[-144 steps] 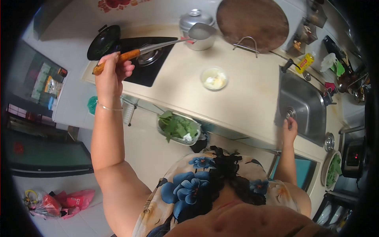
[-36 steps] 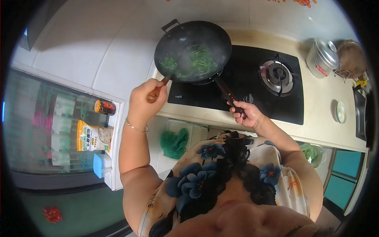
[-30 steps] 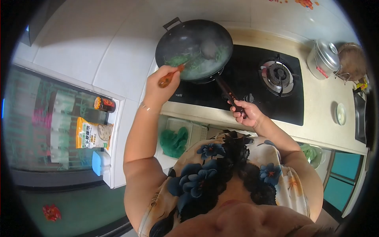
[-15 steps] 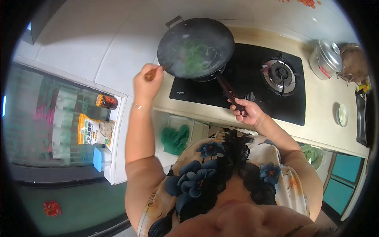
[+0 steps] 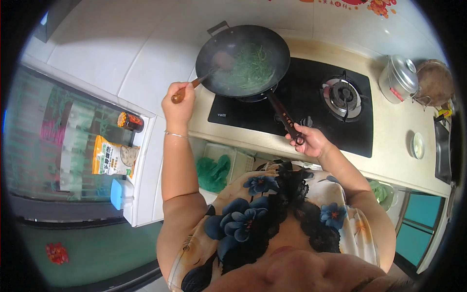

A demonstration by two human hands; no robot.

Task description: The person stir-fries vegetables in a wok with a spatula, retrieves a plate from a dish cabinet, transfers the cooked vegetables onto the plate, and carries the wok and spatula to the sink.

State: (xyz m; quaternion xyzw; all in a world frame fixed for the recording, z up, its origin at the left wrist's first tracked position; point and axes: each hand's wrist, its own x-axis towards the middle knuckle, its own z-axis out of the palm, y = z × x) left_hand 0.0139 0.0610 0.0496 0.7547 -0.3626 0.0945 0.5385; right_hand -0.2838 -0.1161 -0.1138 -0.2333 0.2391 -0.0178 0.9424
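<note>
My left hand (image 5: 179, 103) is wrapped round the wooden handle of a wok spatula (image 5: 200, 80), whose broad head lies inside the wok at the left of the greens. The dark wok (image 5: 209, 82) sits on the left burner, tipped slightly, and steam blurs its inside. Thin green vegetable strips (image 5: 254, 65) are heaped in its middle and right part. My right hand (image 5: 311, 141) grips the end of the wok's long dark handle (image 5: 283, 116). That handle points toward my body, across the front of the black gas hob (image 5: 316, 73).
A second burner (image 5: 344, 92) stands uncovered on the right. Behind it are a lidded metal pot (image 5: 399, 80) and a brown round item (image 5: 433, 82). A small bowl (image 5: 417, 145) is at the right edge. On the left sill stand a jar (image 5: 130, 121), a food packet (image 5: 114, 156) and a blue-lidded box (image 5: 119, 194).
The spatula's head, hardly visible before in the steam, now shows at the wok's left side. The greens have shifted right and spread. My right hand still holds the wok handle.
</note>
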